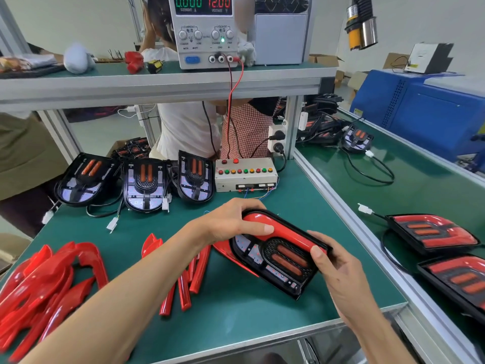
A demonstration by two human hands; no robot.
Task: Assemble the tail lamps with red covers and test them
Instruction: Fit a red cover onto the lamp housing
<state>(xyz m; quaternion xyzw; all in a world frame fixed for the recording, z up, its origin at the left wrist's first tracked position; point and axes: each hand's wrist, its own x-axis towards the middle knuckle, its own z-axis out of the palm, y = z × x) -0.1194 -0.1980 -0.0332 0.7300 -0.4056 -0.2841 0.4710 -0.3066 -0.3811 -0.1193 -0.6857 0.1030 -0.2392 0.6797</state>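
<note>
A green-matted workbench (231,306) is carrying everything, with a grey bench power supply (207,32) sitting on the shelf above, its displays reading 0.000 and 12.00. A heap of glossy red plastic lamp covers (44,282) is lying at the left of the mat, and more red cover strips (183,282) are lying near the centre. Three uncovered black tail lamp housings (144,182) are standing along the back, beside a beige test box with coloured buttons (245,174). Near the centre, both hands are holding a black tail lamp with a red cover (278,250) over the mat. The left hand (231,222) is curling round its far end, thumb pressing on the red cover. The right hand (338,274) is gripping its near right end, fingers wrapping underneath.
</note>
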